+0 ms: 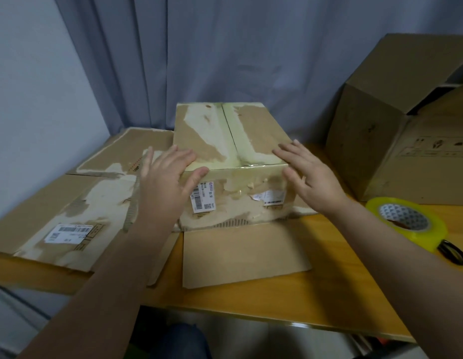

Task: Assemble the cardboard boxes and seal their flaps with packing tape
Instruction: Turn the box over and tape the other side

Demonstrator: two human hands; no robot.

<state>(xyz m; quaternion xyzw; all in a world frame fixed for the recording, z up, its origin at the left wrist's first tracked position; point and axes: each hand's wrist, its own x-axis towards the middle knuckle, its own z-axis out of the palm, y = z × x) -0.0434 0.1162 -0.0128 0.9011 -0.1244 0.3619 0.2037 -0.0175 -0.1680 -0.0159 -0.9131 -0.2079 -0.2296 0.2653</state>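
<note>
A worn cardboard box (pixel 233 151) stands in the middle of the table, its top flaps closed and a strip of tape running along the centre seam and over the near edge. One lower flap (pixel 243 252) lies flat on the table toward me. My left hand (pixel 165 177) grips the box's near left corner, fingers on top and thumb on the front face. My right hand (pixel 310 177) rests spread against the near right corner. A roll of yellowish packing tape (pixel 406 221) lies on the table at the right.
Flattened cardboard boxes (pixel 77 203) with shipping labels cover the table's left side. A large open box (pixel 396 125) lies on its side at the back right. A black-handled tool (pixel 453 252) sits beside the tape roll. The wooden table edge (pixel 277 317) runs close in front; a curtain hangs behind.
</note>
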